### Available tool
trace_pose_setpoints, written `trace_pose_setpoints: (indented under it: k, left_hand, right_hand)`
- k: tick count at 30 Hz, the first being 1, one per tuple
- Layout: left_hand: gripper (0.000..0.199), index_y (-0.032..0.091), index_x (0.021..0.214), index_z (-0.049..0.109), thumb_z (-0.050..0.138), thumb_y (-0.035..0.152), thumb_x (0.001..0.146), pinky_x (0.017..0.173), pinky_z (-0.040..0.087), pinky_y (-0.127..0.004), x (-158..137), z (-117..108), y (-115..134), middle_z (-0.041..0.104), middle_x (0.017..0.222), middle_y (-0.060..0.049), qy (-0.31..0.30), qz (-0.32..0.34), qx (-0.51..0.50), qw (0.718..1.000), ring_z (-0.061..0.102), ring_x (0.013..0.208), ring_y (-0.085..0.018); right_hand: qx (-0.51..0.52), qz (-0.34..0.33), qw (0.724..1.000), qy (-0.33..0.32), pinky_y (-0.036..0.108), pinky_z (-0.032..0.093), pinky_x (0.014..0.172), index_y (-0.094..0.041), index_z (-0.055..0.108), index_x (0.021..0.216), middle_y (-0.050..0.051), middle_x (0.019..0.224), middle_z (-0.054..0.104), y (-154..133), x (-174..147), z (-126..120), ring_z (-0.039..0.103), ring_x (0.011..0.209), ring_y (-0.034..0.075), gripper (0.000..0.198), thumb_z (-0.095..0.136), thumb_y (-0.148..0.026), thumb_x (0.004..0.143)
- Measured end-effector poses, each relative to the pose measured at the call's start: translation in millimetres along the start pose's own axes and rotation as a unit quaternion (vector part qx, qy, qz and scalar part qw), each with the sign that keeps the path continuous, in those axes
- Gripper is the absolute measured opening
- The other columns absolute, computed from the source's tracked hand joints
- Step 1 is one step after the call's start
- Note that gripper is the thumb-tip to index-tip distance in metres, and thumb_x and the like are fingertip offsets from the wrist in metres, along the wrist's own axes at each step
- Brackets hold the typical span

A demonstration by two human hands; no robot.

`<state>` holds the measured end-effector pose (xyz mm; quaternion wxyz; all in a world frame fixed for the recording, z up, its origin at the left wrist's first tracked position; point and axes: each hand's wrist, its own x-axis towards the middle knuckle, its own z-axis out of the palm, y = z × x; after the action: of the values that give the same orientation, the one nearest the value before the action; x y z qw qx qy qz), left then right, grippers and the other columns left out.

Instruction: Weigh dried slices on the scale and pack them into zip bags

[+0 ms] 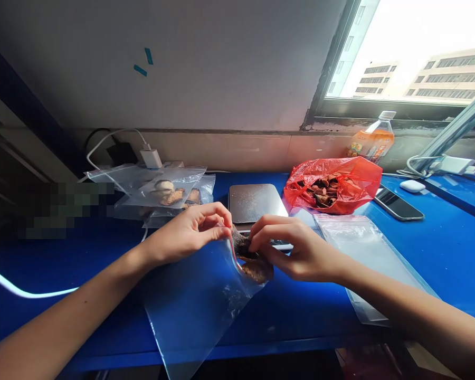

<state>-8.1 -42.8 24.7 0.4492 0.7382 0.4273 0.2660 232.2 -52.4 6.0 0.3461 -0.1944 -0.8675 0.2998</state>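
Observation:
My left hand [200, 229] pinches the red-edged mouth of a clear zip bag [198, 301], which hangs down over the table's front edge. Dark brown dried pieces [257, 269], wrinkled like peel or mushroom, are at the bag's mouth. My right hand [293, 245] has its fingers closed on these pieces; whether they are wholly inside the bag I cannot tell. Just behind my hands lies a scale [255, 203] with a metal plate, its front partly hidden by my fingers. A red plastic bag [364, 182] beyond my right hand holds more dark dried pieces [322, 190].
Filled clear bags [170, 192] are piled at the back left beside a white charger [150, 157]. Flat clear zip bags [372, 264] lie under my right forearm. Farther right are a phone [399, 203], an earphone case [412, 186] and an orange drink bottle [374, 138].

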Motion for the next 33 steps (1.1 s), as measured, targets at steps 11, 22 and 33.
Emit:
trace_pose_setpoints:
  k: [11,22,33]
  left_hand:
    - [0.020,0.021,0.103,0.061,0.063,0.032,0.087,0.076,0.050,-0.026,1,8,-6,0.067,0.073,0.003,-0.051,-0.032,-0.051,0.997,0.064,0.073,-0.013]
    - [0.027,0.019,0.102,0.062,0.068,0.037,0.083,0.072,0.053,-0.028,4,6,-8,0.072,0.076,0.000,-0.032,-0.070,-0.058,0.995,0.067,0.072,-0.015]
    - [0.034,0.017,0.083,0.070,0.079,0.048,0.072,0.063,0.055,-0.023,5,6,-5,0.072,0.075,-0.003,0.036,-0.068,-0.104,0.992,0.067,0.068,-0.015]
  right_hand:
    - [0.010,0.116,0.992,0.055,0.025,0.053,0.073,-0.017,0.067,0.092,0.004,0.094,0.064,-4,-3,24,0.064,0.080,0.012,0.018,0.062,-0.005,0.081]
    - [0.027,0.026,0.997,0.062,0.029,0.056,0.083,-0.019,0.065,0.088,0.005,0.097,0.070,-1,-2,25,0.067,0.090,0.015,0.020,0.060,-0.001,0.080]
    - [0.011,-0.015,0.993,0.118,0.025,0.055,0.077,-0.018,0.064,0.082,0.006,0.095,0.068,-1,-4,28,0.066,0.087,0.013,0.016,0.060,-0.003,0.082]
